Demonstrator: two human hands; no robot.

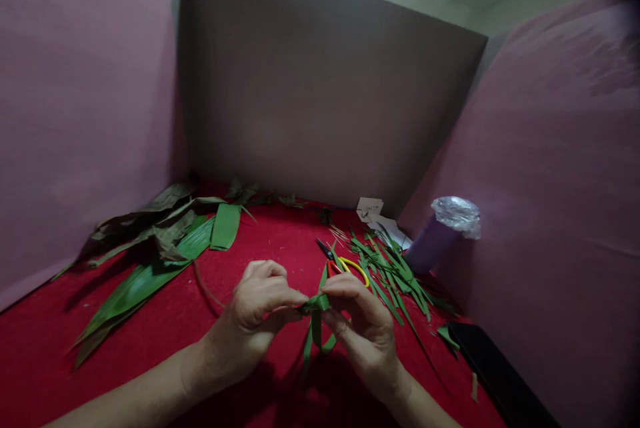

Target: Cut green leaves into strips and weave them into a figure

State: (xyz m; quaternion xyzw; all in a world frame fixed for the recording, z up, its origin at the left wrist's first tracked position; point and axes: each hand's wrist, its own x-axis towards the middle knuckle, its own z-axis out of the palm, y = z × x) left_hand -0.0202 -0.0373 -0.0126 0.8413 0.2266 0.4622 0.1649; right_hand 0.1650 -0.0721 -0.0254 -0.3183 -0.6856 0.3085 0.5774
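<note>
My left hand (263,311) and my right hand (363,325) meet above a red cloth (240,261), both pinched on a folded green leaf strip (315,308). The strip's loose ends hang down between my wrists. Both hands are closed, thumbs and fingertips pressed on the fold. Just behind my right hand lie scissors (343,265) with red and yellow handles.
Long green and dried brown leaves (155,248) are piled at the left. Several cut leaf strips (395,275) lie at the right, beside a purple cup (433,241) topped with plastic wrap. A dark phone (495,375) lies at the right edge. Panels wall in three sides.
</note>
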